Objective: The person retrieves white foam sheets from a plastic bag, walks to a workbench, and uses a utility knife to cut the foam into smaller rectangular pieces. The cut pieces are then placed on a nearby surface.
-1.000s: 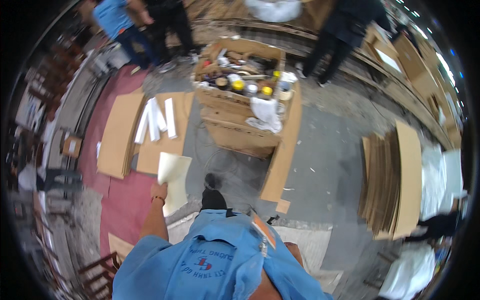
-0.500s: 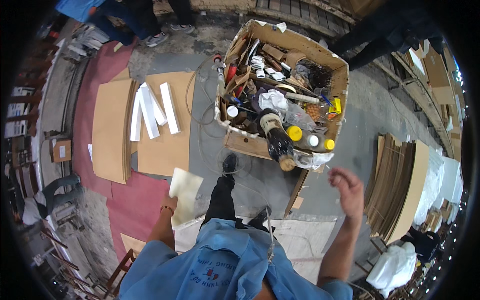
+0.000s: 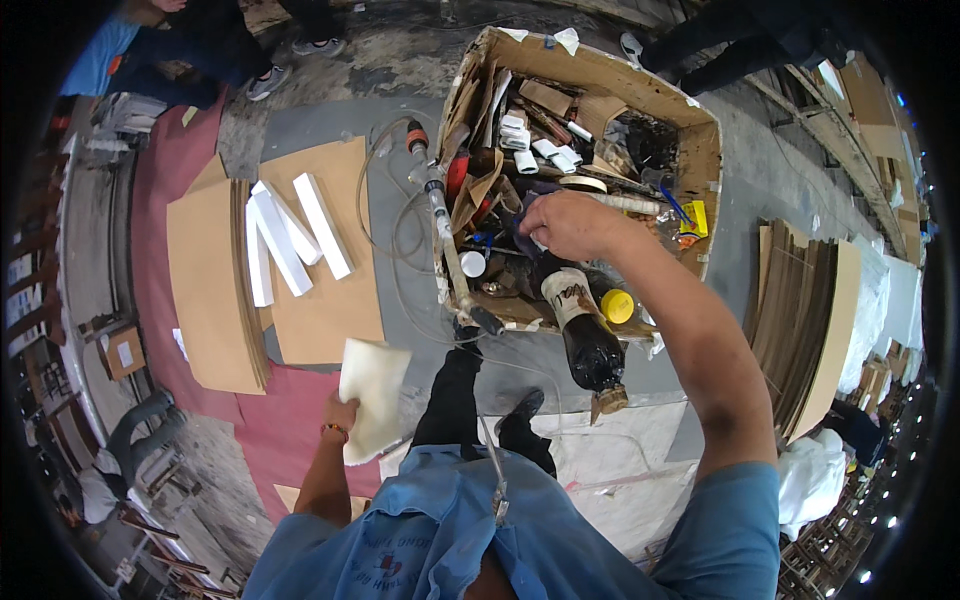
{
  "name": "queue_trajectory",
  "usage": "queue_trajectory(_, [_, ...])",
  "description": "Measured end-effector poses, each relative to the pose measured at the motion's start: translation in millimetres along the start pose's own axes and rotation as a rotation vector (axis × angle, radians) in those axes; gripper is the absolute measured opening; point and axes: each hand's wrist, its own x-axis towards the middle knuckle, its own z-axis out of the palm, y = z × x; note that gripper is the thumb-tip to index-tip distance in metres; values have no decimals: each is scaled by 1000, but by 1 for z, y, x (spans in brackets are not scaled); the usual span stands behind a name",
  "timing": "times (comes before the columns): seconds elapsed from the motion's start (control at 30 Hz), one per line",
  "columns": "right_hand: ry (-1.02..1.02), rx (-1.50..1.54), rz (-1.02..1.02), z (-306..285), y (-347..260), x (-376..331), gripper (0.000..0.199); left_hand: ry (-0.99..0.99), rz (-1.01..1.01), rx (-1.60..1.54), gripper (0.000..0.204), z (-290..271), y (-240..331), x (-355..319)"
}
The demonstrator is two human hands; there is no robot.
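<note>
reaching into a big open cardboard box (image 3: 700,150) full of junk, the right hand (image 3: 568,224) is down in the middle of the clutter with fingers curled over something dark, can't tell exactly what it's got or whether it really has a grip. left hand (image 3: 340,412) hangs low by the hip, closed on the bottom edge of a pale cream foam-looking sheet (image 3: 371,395), which sticks up in front of the red floor mat (image 3: 290,425). what could go sideways, just my read: the dark plastic bottle (image 3: 590,345) is leaning out over the near edge of the box with its neck pointing at the floor, so any nudge from that forearm could tip it out. a long tube-like tool with an orange end (image 3: 440,215) lies along the box's left wall with clear hose (image 3: 385,200) looped on the concrete right by the feet, easy to snag. packaging-wise: the bottle has a whitish label band near its upper end, a round yellow cap (image 3: 617,306) sits just beside it, a small yellow pack (image 3: 695,218) is at the right wall, little white blocks (image 3: 540,148) near the back. left of the box, flat brown cardboard sheets (image 3: 320,260) carry three long white strips (image 3: 290,240), and more cardboard is stacked on the right (image 3: 810,320).
</note>
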Motion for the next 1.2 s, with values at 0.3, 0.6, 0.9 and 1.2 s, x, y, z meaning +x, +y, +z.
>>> queue_trajectory(0.3, [270, 197, -172, 10, 19, 27, 33, -51, -80, 170, 39, -24, -15, 5])
queue_trajectory(0.6, [240, 316, -20, 11, 30, 18, 40, -109, -84, 298, 44, -35, 34, 5])
queue_trajectory(0.9, [179, 401, -96, 21, 23, 9, 33, -66, -69, 163, 42, -26, 36, 5])
queue_trajectory(1.2, [42, 265, -86, 26, 3, -23, 39, -48, -71, 210, 39, -24, 36, 3])
